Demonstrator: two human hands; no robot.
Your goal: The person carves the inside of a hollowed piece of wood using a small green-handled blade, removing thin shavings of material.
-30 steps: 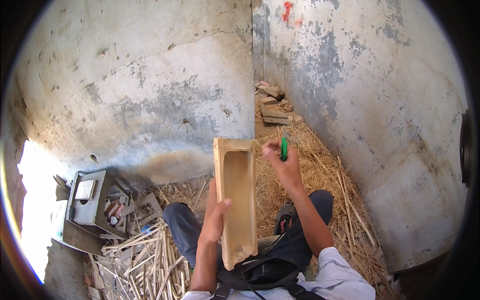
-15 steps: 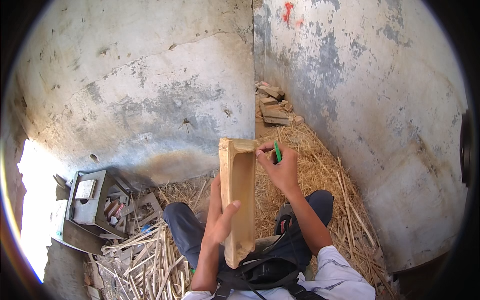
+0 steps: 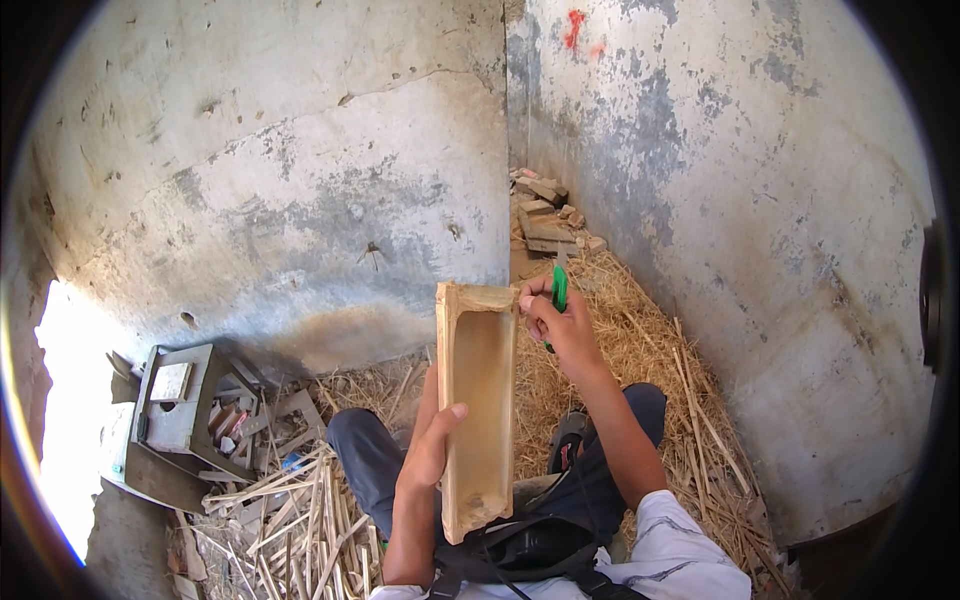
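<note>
Nearest to us, our left hand [image 3: 430, 452] holds the trough [image 3: 484, 415] by its left long edge, thumb over the rim, the other fingers mostly hidden. Our right hand [image 3: 572, 338] is closed on the green knife [image 3: 560, 288], blade pointing away, fingertips at the trough's far right corner; touching, we cannot tell. We should keep the trough steady, the blade clear of fingers. Farther lie straw [image 3: 650, 360] and bricks [image 3: 545, 230].

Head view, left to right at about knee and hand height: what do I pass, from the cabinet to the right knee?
Cabinet → left knee → left hand → hollowed piece → right hand, holding a green tool → right knee.
</note>
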